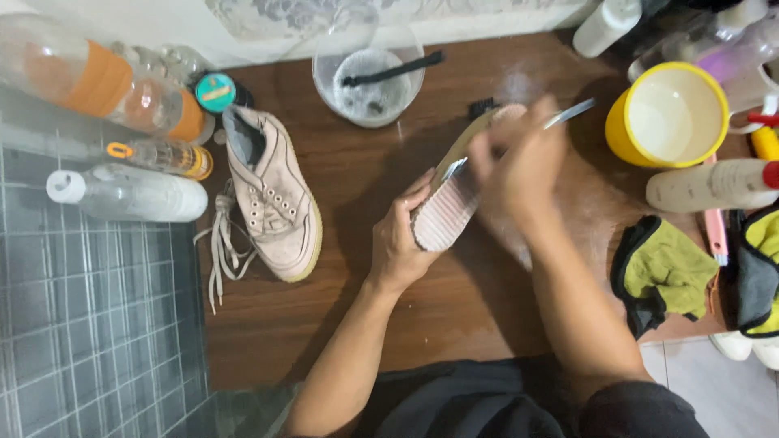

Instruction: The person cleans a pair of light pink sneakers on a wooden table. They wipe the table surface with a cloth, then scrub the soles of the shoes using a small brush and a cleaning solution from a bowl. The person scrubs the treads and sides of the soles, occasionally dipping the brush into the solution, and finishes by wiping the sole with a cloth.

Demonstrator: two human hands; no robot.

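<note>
Sneaker, pale with a ribbed sole turned up toward the camera, sits tilted above the middle of the brown wooden board, gripped between both hands. The left hand is curled around its near end, fingers wrapped under the toe. The right hand is blurred and closed around a thin brush handle that sticks out past the sneaker's far end; how tightly it grips cannot be told.

Left of the held sneaker, well apart, a second shoe lies on the board, upper showing, with its loose laces trailing beside it. Beyond the sneaker stands a clear tub with a dark brush laid across it. Farther left of the second shoe, plastic bottles lie on the grey tiled floor, and a small round teal-lidded tin sits by the shoe's heel.

Right of the sneaker stands a yellow cup, near it a white bottle on its side, and nearer the camera a green-and-black cloth.

The board's left edge meets the tiles just past the laces. Bare wood lies between the sneaker and the near edge, crossed only by the forearms.
</note>
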